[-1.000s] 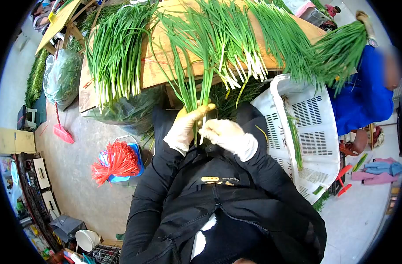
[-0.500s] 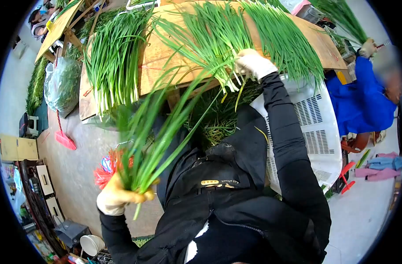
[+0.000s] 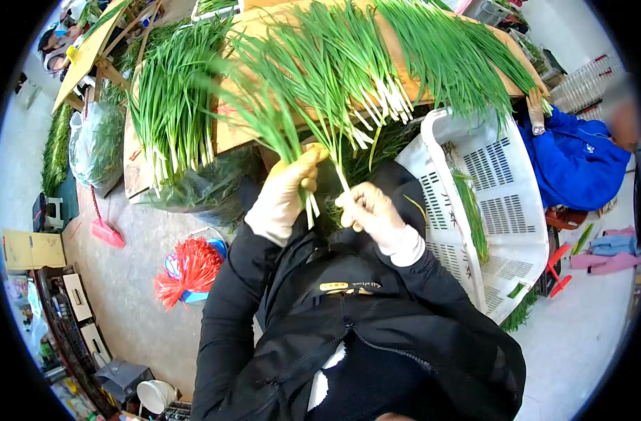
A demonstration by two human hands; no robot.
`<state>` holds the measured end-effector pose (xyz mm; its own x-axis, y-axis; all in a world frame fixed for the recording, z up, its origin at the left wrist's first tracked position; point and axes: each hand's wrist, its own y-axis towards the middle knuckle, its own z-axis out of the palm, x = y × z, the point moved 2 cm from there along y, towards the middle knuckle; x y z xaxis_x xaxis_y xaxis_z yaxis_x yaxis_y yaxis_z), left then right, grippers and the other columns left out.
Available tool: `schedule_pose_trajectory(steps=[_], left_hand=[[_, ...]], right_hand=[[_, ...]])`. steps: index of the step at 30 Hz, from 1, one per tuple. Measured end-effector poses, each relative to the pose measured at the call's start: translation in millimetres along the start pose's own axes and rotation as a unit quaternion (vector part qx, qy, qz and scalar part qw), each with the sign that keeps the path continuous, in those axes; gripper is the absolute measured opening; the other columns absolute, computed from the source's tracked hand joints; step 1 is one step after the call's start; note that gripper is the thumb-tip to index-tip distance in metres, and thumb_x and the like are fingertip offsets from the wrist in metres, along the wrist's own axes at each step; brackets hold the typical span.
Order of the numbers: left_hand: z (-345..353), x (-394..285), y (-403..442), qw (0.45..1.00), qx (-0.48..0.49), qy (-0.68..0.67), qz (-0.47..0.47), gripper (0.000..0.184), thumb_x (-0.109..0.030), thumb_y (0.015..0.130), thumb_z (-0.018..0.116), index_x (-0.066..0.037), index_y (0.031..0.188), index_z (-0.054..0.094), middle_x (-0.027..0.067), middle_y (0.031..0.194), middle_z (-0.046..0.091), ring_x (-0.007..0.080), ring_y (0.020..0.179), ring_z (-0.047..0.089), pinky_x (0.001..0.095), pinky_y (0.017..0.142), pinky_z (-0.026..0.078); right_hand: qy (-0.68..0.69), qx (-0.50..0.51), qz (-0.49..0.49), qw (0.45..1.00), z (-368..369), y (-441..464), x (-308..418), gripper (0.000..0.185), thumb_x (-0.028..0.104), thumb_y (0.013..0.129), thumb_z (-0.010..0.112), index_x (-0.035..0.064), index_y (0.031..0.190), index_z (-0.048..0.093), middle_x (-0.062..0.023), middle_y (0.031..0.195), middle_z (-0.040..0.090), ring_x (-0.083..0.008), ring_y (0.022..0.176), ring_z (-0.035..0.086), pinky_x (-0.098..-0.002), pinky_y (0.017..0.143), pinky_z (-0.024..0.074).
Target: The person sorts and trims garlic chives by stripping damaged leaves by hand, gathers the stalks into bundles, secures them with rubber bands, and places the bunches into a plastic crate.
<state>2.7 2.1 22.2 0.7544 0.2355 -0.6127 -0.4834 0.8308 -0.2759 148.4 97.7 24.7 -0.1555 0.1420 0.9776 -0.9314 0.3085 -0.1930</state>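
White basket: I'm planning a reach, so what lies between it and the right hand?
In the head view, the black trouser leg lies between the right hand and the white basket.

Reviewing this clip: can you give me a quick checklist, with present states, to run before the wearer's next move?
1. Left hand secure on the bunch of chives: ok, fingers closed around the stems.
2. Right hand free: not ok, it pinches a chive stalk.
3. That stalk separate from the tabletop chives: cannot tell, leaves overlap.
4. Bunch's leaf tips sound: cannot tell, blurred.
5. Co-worker's hand out of the way: ok, it is apart, at the right end of the wooden tabletop.
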Motion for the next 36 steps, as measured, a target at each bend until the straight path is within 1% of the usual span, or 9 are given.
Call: schedule_pose_trajectory(steps=[7, 9, 11, 18, 21, 23, 25, 30, 36], left_hand=[[-13.2, 21.6, 4.3, 0.996, -0.02, 0.067, -0.058, 0.027, -0.01, 0.077, 0.065, -0.005, 0.101, 0.054, -0.0029, 0.079, 0.054, 0.0018, 0.054, 0.043, 0.0132, 0.043, 0.034], [-19.9, 28.8, 3.2, 0.997, 0.013, 0.046, -0.063, 0.026, -0.011, 0.077, 0.064, -0.003, 0.101, 0.055, -0.0017, 0.078, 0.056, 0.0036, 0.055, 0.045, 0.0149, 0.045, 0.036], [-20.2, 33.2, 4.4, 0.996, 0.039, 0.052, -0.059, 0.026, -0.013, 0.079, 0.063, -0.002, 0.1, 0.056, -0.0019, 0.075, 0.055, 0.0049, 0.056, 0.046, 0.0169, 0.049, 0.039], [-26.9, 33.0, 6.8, 0.992, -0.045, 0.11, -0.041, 0.022, -0.015, 0.078, 0.065, -0.004, 0.096, 0.059, 0.0031, 0.084, 0.063, 0.0067, 0.059, 0.053, 0.018, 0.049, 0.039], [-20.4, 30.6, 6.8, 0.992, -0.051, 0.109, -0.031, 0.019, -0.011, 0.078, 0.063, -0.002, 0.093, 0.059, 0.0026, 0.078, 0.062, 0.0066, 0.053, 0.05, 0.0176, 0.045, 0.037], [-17.0, 28.0, 6.6, 0.99, -0.056, 0.128, 0.002, 0.017, -0.01, 0.077, 0.063, 0.001, 0.089, 0.06, 0.0009, 0.067, 0.057, 0.0055, 0.05, 0.042, 0.0188, 0.046, 0.033], [-15.0, 29.2, 7.9, 0.99, -0.076, 0.12, 0.003, 0.019, -0.008, 0.074, 0.063, 0.002, 0.09, 0.06, 0.0004, 0.067, 0.057, 0.006, 0.051, 0.042, 0.0199, 0.048, 0.033], [2.1, 10.2, 14.2, 0.984, -0.11, 0.116, 0.078, 0.025, -0.011, 0.074, 0.062, 0.001, 0.096, 0.062, -0.0007, 0.071, 0.06, 0.0042, 0.053, 0.045, 0.0161, 0.048, 0.034], [-26.7, -30.5, 40.9, 0.989, -0.063, 0.111, 0.075, 0.028, -0.013, 0.081, 0.055, 0.003, 0.104, 0.058, 0.0011, 0.084, 0.061, 0.0055, 0.061, 0.049, 0.018, 0.055, 0.039]], right_hand=[[0.048, 0.101, 0.005, 0.994, 0.6, 3.0, -25.5, 0.012, 0.014, 0.085, 0.055, 0.0043, 0.088, 0.049, -0.0017, 0.073, 0.056, -0.0064, 0.059, 0.052, -0.0174, 0.054, 0.0413], [0.119, 0.132, 0.066, 0.982, -3.7, 17.3, -22.3, 0.036, 0.039, 0.084, 0.054, 0.0035, 0.09, 0.055, -0.0004, 0.066, 0.054, -0.0056, 0.051, 0.048, -0.0161, 0.044, 0.0356], [0.216, 0.109, 0.125, 0.962, -8.2, 38.5, -46.5, 0.039, 0.042, 0.087, 0.047, 0.0041, 0.086, 0.058, 0.0011, 0.062, 0.054, -0.0047, 0.047, 0.046, -0.0156, 0.041, 0.0332], [-0.031, 0.081, 0.08, 0.993, 0.8, 52.6, -38.3, 0.021, 0.023, 0.087, 0.054, 0.003, 0.085, 0.058, -0.0011, 0.07, 0.059, -0.0058, 0.058, 0.052, -0.0187, 0.055, 0.0425], [0.134, 0.06, 0.066, 0.987, -0.3, 58.1, -37.6, 0.021, 0.024, 0.087, 0.053, 0.0038, 0.085, 0.058, -0.0009, 0.072, 0.059, -0.0058, 0.06, 0.052, -0.0195, 0.055, 0.0416], [0.064, 0.04, 0.031, 0.997, -0.8, 60.2, -40.5, 0.02, 0.023, 0.087, 0.053, 0.0044, 0.079, 0.057, -0.0027, 0.066, 0.057, -0.0117, 0.058, 0.054, -0.0231, 0.053, 0.042], [-0.367, -0.069, -0.225, 0.9, -0.6, 54.3, -17.9, 0.021, 0.02, 0.086, 0.053, 0.005, 0.072, 0.055, -0.0068, 0.06, 0.052, -0.0201, 0.057, 0.054, -0.0275, 0.052, 0.043], [-0.453, -0.243, -0.414, 0.751, -1.5, 38.5, 8.8, 0.016, 0.013, 0.08, 0.057, 0.0043, 0.067, 0.055, -0.0069, 0.057, 0.05, -0.0221, 0.05, 0.052, -0.031, 0.043, 0.0424], [-0.624, 0.041, -0.334, 0.705, -16.4, -15.2, -16.8, 0.018, 0.023, 0.071, 0.062, 0.0073, 0.08, 0.06, -0.004, 0.064, 0.052, -0.0204, 0.056, 0.052, -0.0312, 0.05, 0.0443]])
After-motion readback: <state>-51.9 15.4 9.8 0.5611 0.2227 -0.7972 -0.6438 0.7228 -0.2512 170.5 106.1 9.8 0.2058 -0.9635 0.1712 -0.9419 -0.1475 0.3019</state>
